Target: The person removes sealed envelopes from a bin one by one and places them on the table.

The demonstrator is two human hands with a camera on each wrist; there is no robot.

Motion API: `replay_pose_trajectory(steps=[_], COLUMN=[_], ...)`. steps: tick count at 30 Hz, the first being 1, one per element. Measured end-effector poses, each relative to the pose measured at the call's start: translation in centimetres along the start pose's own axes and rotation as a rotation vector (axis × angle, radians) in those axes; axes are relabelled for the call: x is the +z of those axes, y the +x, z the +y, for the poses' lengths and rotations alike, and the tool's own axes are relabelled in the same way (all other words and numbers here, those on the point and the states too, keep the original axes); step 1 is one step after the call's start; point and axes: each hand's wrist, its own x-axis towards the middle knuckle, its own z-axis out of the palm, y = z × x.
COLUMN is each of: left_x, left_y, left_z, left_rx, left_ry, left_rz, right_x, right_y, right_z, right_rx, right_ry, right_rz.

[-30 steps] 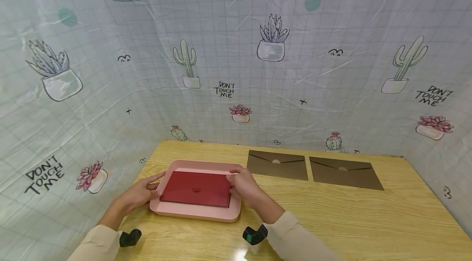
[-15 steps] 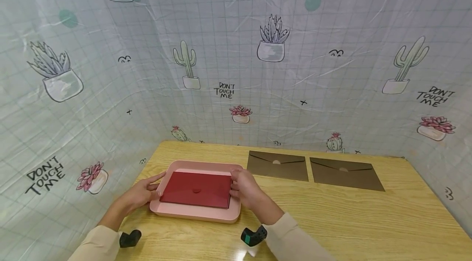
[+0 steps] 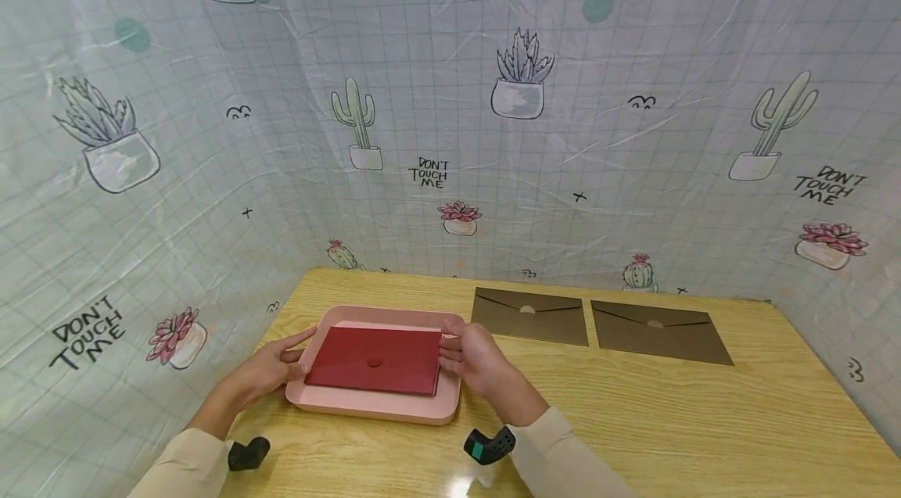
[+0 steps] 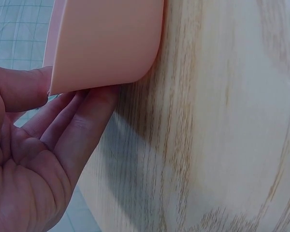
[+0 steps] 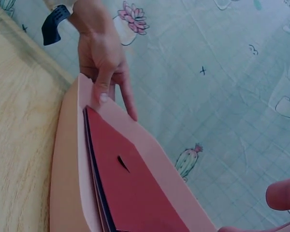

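A pink tray [image 3: 373, 406] sits on the wooden table at the front left, with a red envelope [image 3: 373, 360] lying flat in it. My left hand [image 3: 271, 367] holds the tray's left rim. In the left wrist view its thumb [image 4: 19, 89] presses the tray [image 4: 106, 38] wall and its fingers reach under the corner. My right hand [image 3: 473, 357] hovers at the tray's right rim with relaxed fingers, holding nothing. In the right wrist view a fingertip [image 5: 282, 193] floats apart from the tray [image 5: 67, 169] and the red envelope [image 5: 135, 193], which has darker edges showing beneath it.
Two brown envelopes [image 3: 529, 316] [image 3: 658, 331] lie side by side at the back of the table [image 3: 704, 420]. A cactus-print plastic sheet [image 3: 450, 130] walls the table in behind and on both sides.
My right hand has drawn back a little from the red envelope's right edge. The left hand and the tray have stayed put.
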Motion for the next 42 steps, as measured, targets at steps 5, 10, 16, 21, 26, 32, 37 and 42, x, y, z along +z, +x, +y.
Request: replay_pose_trajectory(steps=[5,10,16,21,26,32,37,42], left_x=[0.1,0.2,0.2,0.2,0.2,0.4,0.4,0.4], left_y=[0.1,0.0,-0.1,-0.1,-0.2,-0.2,-0.3,-0.2], left_z=[0.2,0.2,0.0,0.1,0.2,0.2,0.2,0.1], left_rx=[-0.008,-0.009,-0.01,-0.012,-0.011,-0.018,-0.026,-0.019], left_ry=[0.006,0.008,0.013,0.023,0.026,0.035,0.039,0.031], left_rz=[0.007,0.007,0.015,0.024,0.026,0.035,0.034,0.022], right_x=[-0.3,-0.4,-0.4,-0.4,-0.2,0.0,0.1,0.0], right_y=[-0.2,-0.5,-1.1,-1.4,-1.2,-1.3,-1.4,-1.3], right_z=[-0.2,-0.3,-0.5,-0.7,-0.7,-0.5,-0.5,-0.4], right_rx=[-0.002,-0.008,-0.029,-0.041,-0.043,-0.039,-0.028,-0.026], right_ry=[-0.007,-0.034,-0.075,-0.083,-0.101,-0.126,-0.132,-0.14], right_rz=[-0.021,-0.037,-0.09,-0.118,-0.096,-0.065,-0.051,-0.032])
